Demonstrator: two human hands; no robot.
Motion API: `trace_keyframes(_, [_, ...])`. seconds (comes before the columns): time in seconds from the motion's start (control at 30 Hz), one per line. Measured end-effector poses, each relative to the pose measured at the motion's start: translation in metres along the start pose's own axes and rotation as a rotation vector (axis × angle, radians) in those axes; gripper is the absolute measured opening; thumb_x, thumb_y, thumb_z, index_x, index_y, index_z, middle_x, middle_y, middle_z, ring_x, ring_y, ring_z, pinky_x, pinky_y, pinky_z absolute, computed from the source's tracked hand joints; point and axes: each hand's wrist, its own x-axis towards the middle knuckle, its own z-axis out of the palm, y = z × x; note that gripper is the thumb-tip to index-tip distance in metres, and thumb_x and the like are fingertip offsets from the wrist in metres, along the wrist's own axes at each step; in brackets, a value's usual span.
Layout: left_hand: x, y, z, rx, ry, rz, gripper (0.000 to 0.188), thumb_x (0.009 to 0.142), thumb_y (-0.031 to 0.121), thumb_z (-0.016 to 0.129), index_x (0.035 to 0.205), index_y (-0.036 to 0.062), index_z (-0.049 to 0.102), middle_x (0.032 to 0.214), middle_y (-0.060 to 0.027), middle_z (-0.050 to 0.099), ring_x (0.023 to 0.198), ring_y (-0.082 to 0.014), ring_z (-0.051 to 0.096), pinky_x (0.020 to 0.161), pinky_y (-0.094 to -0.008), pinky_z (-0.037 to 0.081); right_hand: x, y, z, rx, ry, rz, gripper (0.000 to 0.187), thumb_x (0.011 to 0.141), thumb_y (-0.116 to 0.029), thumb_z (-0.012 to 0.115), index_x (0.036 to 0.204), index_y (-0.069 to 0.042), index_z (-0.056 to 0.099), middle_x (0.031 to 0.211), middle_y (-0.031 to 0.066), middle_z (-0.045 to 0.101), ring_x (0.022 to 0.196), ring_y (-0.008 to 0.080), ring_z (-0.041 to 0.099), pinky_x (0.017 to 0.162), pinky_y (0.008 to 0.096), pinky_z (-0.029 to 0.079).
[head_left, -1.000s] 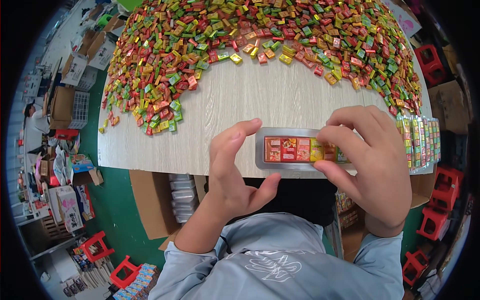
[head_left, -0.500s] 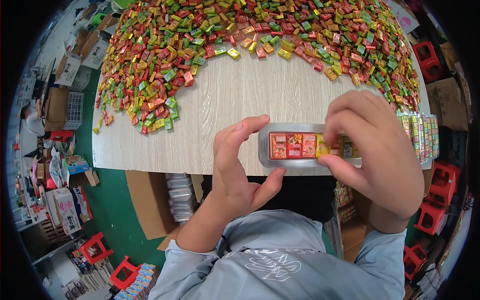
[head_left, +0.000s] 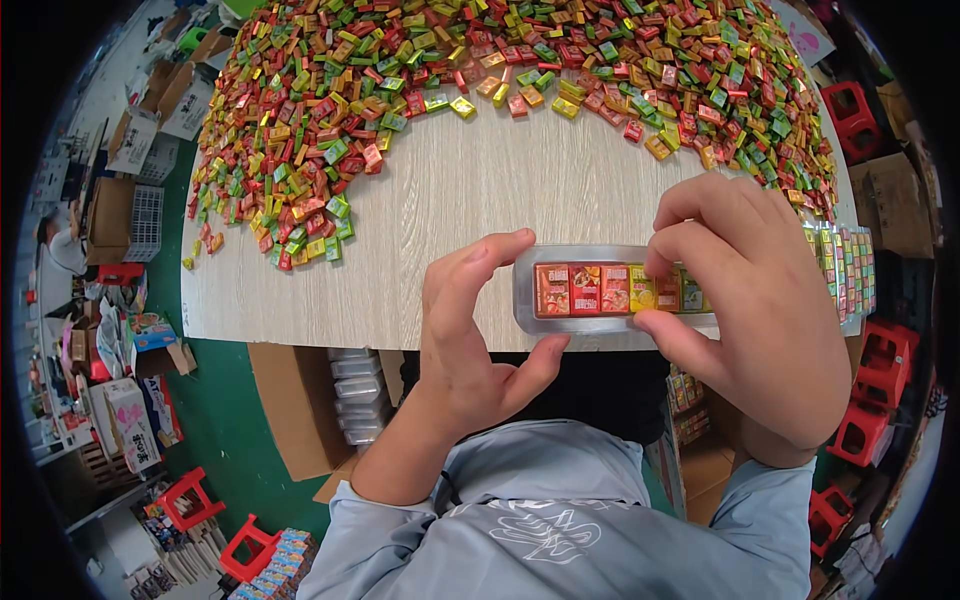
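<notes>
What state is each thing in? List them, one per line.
Tray: uncovered, holding a packet row.
Left hand: open, at the tray's left end.
Right hand: curled over the row.
Loose packets: heaped in an arc.
Trays at far right: filled.
Nearest left box: open.
Clear trays inside it: stacked.

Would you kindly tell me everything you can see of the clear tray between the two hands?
The tray is shallow, long and see-through, apparently plastic, with rounded corners and a rim. It lies lengthwise from left to right at the near edge of the table, holding a row of small red, orange, yellow and green packets. The right hand hides its right end; the left hand is by its left end, contact unclear.
</notes>
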Motion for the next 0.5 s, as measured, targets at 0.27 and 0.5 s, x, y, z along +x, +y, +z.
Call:
trace_keyframes(0.27, [0.001, 0.001, 0.000, 0.013, -0.005, 0.005, 0.093, 0.079, 0.007, 0.085, 0.155, 0.0015, 0.031, 0.138, -0.0248, 0.061, 0.120, -0.0372, 0.061, 0.103, -0.0463, 0.050, 0.010, 0.012, -0.002, 0.080, -0.102, -0.033, 0.035, 0.065, -0.013, 0.085, 0.088, -0.008, 0.059, 0.105, 0.0087, 0.058, 0.098, 0.0317, 0.059, 0.087, 0.0426, 0.046])
trace_keyframes(0.5, [0.002, 0.000, 0.000, 0.001, 0.000, 0.007, 0.091, 0.078, 0.007, 0.086, 0.153, 0.0022, 0.034, 0.138, -0.0240, 0.061, 0.122, -0.0370, 0.061, 0.103, -0.0458, 0.049, 0.005, 0.007, 0.002, 0.053, -0.085, -0.085, 0.035, 0.066, -0.012, 0.084, 0.089, -0.008, 0.059, 0.105, 0.0088, 0.058, 0.098, 0.0319, 0.059, 0.086, 0.0418, 0.046])
